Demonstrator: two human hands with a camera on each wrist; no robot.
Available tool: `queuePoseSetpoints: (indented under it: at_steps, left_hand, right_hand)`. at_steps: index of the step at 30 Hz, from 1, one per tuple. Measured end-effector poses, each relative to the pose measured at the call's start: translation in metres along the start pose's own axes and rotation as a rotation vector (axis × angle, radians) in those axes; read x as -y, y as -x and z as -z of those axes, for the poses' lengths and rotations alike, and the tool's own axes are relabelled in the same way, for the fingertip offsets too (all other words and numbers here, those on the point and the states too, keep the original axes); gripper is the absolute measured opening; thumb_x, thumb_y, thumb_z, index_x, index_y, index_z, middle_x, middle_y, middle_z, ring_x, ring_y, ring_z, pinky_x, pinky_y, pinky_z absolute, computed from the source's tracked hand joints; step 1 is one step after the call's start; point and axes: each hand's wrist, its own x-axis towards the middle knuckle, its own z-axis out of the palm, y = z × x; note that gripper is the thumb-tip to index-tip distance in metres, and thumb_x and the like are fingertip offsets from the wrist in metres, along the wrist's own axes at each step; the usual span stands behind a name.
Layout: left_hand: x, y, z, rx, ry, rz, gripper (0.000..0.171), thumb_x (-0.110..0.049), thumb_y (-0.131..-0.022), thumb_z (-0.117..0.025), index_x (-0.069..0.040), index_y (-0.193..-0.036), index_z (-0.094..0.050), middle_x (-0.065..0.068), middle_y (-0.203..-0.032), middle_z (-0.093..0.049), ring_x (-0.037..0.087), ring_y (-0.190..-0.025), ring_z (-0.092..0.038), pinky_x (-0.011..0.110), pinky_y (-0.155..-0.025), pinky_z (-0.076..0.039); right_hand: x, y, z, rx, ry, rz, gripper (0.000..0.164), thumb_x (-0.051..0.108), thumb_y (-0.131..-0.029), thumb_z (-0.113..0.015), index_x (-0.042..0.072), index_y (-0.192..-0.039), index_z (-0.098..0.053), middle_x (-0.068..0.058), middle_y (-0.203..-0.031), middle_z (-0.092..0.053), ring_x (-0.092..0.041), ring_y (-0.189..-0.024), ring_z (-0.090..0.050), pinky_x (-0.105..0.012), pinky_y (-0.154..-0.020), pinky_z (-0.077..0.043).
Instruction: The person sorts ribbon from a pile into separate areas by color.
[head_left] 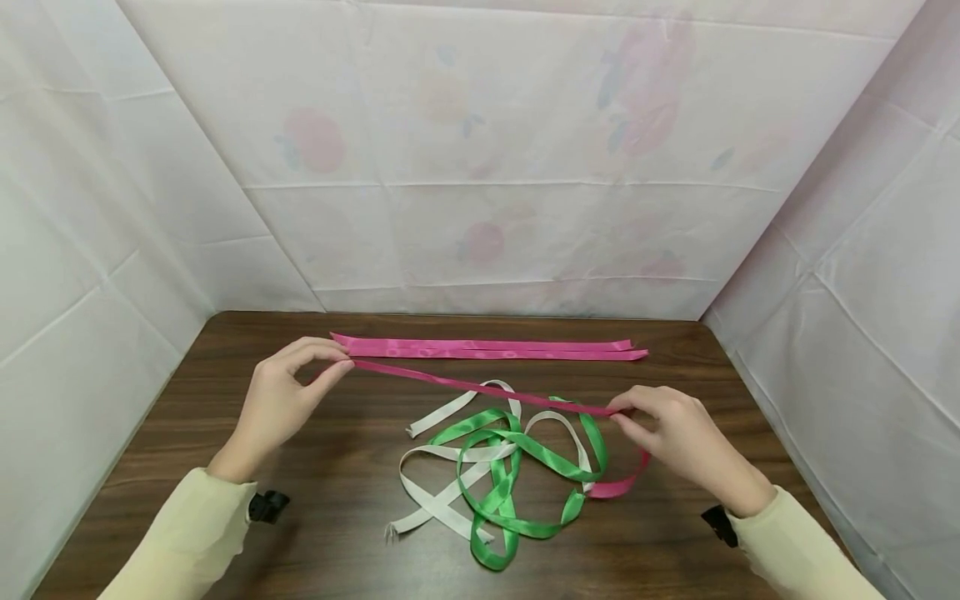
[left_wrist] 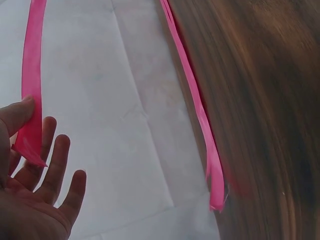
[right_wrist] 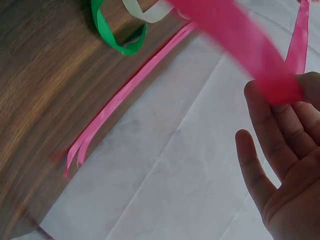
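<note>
A pink ribbon [head_left: 480, 387] stretches between my two hands, slanting down to the right above the table. My left hand [head_left: 281, 392] pinches it close to one end, and in the left wrist view that cut end pokes out past the thumb. On the other side my right hand [head_left: 678, 429] pinches the ribbon between thumb and fingertips. Its loose tail [head_left: 618, 486] hangs from there and curls back toward the pile. Under the stretched ribbon lies a loose tangle of green ribbon [head_left: 551, 458] and white ribbon [head_left: 442, 508].
Two pink ribbons [head_left: 487, 349] lie straight, side by side, along the back of the dark wooden table [head_left: 330, 517]. A pale cloth [head_left: 487, 150] with faded fruit prints rises behind it, with cloth on both sides too.
</note>
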Motion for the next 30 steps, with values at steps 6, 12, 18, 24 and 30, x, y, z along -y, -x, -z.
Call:
queuePoseSetpoints:
  at_steps: [6, 12, 18, 24, 30]
  left_hand:
    - [0.014, 0.004, 0.004, 0.001, -0.036, 0.029, 0.018, 0.0, -0.081, -0.085, -0.014, -0.091, -0.078, 0.003, -0.096, -0.077, -0.02, -0.1, -0.057, 0.0, -0.09, -0.04]
    - [0.025, 0.008, 0.007, 0.007, -0.053, 0.069, 0.016, -0.002, -0.083, -0.084, -0.013, -0.092, -0.079, 0.006, -0.097, -0.078, -0.021, -0.099, -0.057, 0.001, -0.089, -0.041]
    - [0.035, 0.01, 0.009, 0.041, -0.123, 0.155, 0.007, -0.012, -0.088, -0.082, -0.013, -0.094, -0.079, 0.006, -0.095, -0.079, -0.025, -0.092, -0.053, 0.003, -0.08, -0.04]
    - [0.046, 0.01, 0.008, 0.073, -0.16, 0.185, 0.007, -0.016, -0.09, -0.081, -0.012, -0.095, -0.079, 0.007, -0.096, -0.079, -0.021, -0.087, -0.053, 0.005, -0.078, -0.04]
    - [0.054, 0.01, 0.007, 0.09, -0.176, 0.205, 0.011, -0.015, -0.089, -0.082, -0.01, -0.099, -0.08, 0.009, -0.095, -0.078, -0.014, -0.078, -0.05, 0.007, -0.07, -0.04]
  right_hand:
    - [-0.01, 0.002, 0.008, 0.013, -0.001, -0.065, 0.029, -0.001, -0.078, -0.086, 0.02, -0.095, -0.076, 0.011, -0.09, -0.077, -0.001, -0.077, -0.069, -0.025, -0.066, -0.056]
    - [-0.024, 0.005, 0.011, 0.04, -0.018, -0.144, 0.025, -0.001, -0.083, -0.082, 0.019, -0.098, -0.076, 0.007, -0.092, -0.078, 0.007, -0.069, -0.055, -0.013, -0.062, -0.043]
    - [-0.041, 0.008, 0.009, 0.039, 0.002, -0.194, 0.024, 0.0, -0.084, -0.082, 0.019, -0.098, -0.077, 0.007, -0.092, -0.078, 0.003, -0.077, -0.064, -0.014, -0.067, -0.048]
    - [-0.059, 0.012, 0.005, 0.063, -0.017, -0.297, 0.017, 0.005, -0.089, -0.079, 0.018, -0.098, -0.078, 0.004, -0.091, -0.078, 0.003, -0.075, -0.06, -0.017, -0.065, -0.048]
    - [-0.074, 0.013, 0.003, 0.07, -0.07, -0.385, 0.011, 0.006, -0.091, -0.077, 0.015, -0.098, -0.078, -0.002, -0.087, -0.077, -0.002, -0.067, -0.052, -0.019, -0.058, -0.044]
